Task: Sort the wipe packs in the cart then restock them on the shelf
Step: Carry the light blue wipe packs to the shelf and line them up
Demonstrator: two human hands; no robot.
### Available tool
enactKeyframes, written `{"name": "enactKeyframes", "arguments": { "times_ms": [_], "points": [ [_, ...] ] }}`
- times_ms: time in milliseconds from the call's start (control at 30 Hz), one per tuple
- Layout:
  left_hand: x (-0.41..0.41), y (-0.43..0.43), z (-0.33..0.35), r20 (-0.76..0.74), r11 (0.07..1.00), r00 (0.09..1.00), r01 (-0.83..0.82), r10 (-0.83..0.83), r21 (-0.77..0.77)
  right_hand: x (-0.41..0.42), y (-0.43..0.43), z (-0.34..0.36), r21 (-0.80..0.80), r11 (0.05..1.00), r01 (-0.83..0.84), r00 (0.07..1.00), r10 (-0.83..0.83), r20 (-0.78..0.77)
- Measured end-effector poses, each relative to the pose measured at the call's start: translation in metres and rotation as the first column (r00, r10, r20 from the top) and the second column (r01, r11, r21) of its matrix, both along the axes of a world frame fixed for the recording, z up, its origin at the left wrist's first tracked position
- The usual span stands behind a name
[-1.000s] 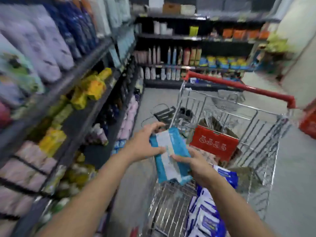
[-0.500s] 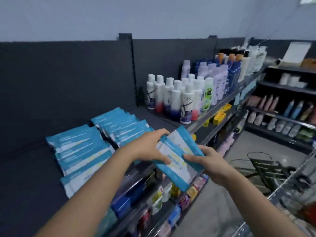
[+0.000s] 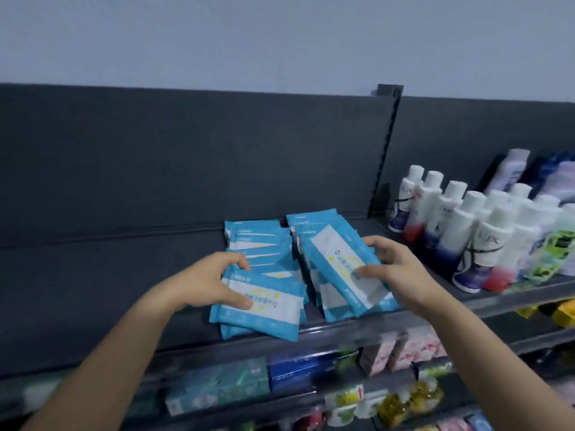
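Right hand: curled round a flat blue plastic wipe pack with a white label panel; the thumb lies on its face and the fingers hook over its far edge.
Left hand: grips the front wipe pack of the left row, with the thumb pressed on the white panel and bent fingers at the pack's upper left corner.
Held wipe pack: tilted, lying on top of the right row, its lower end toward the shelf's front lip.
Left row of blue packs: overlapping one behind another, running from the front of the shelf to the back panel.
Right row of blue packs: just beside the left row, mostly covered by the held pack.
Dark grey metal top shelf: carries both rows.
White plastic bottles with blue and red bases: upright in rows on the same shelf, to the right of the packs and apart from them.
Lower shelf: teal carton, blue carton and pink cartons, all blurred.
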State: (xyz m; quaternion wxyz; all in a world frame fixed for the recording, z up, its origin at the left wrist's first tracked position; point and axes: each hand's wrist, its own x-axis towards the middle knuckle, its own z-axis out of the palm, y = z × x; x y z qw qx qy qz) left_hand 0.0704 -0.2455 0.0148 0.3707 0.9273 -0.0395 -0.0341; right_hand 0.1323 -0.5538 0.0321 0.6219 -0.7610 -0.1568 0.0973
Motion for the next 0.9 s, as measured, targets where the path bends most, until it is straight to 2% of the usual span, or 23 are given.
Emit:
{"name": "enactKeyframes", "arguments": {
  "times_ms": [67, 200, 367, 467, 533, 600, 767, 833, 900],
  "points": [
    [-0.005, 0.005, -0.012, 0.027, 0.997, 0.996, -0.083, 0.083, -0.004, 0.008, 0.008, 0.003, 0.000, 0.997, -0.072, 0.997, 0.072, 0.013],
    [-0.005, 0.002, -0.021, 0.120, 0.971, 0.965, -0.237, 0.234, 0.015, 0.015, 0.024, 0.002, -0.134, 0.974, -0.184, 0.978, 0.195, 0.075],
    [-0.012, -0.009, -0.014, 0.010, 0.985, 0.987, -0.158, 0.158, 0.066, 0.015, 0.040, 0.000, -0.290, 0.907, -0.304, 0.923, 0.356, 0.147],
    [-0.018, -0.020, -0.012, -0.088, 0.970, 0.979, -0.167, 0.184, 0.177, 0.019, 0.047, -0.003, -0.389, 0.853, -0.349, 0.876, 0.444, 0.188],
    [-0.014, -0.022, -0.015, -0.020, 0.962, 0.980, -0.188, 0.196, 0.200, 0.021, 0.052, -0.004, -0.463, 0.814, -0.351, 0.854, 0.481, 0.198],
    [-0.009, -0.018, -0.015, 0.037, 0.976, 0.986, -0.169, 0.166, 0.136, 0.022, 0.059, -0.005, -0.502, 0.781, -0.370, 0.831, 0.520, 0.197],
    [0.012, -0.003, -0.013, -0.047, 0.981, 0.984, -0.167, 0.172, 0.101, 0.025, 0.087, -0.006, -0.604, 0.718, -0.346, 0.800, 0.562, 0.210],
    [0.015, 0.004, -0.014, -0.154, 0.979, 0.970, -0.198, 0.187, -0.053, 0.027, 0.095, -0.007, -0.669, 0.656, -0.350, 0.792, 0.589, 0.162],
    [0.016, 0.012, -0.014, -0.235, 0.955, 0.959, -0.209, 0.157, -0.213, 0.027, 0.100, -0.010, -0.697, 0.632, -0.338, 0.807, 0.576, 0.131]
  ]
}}
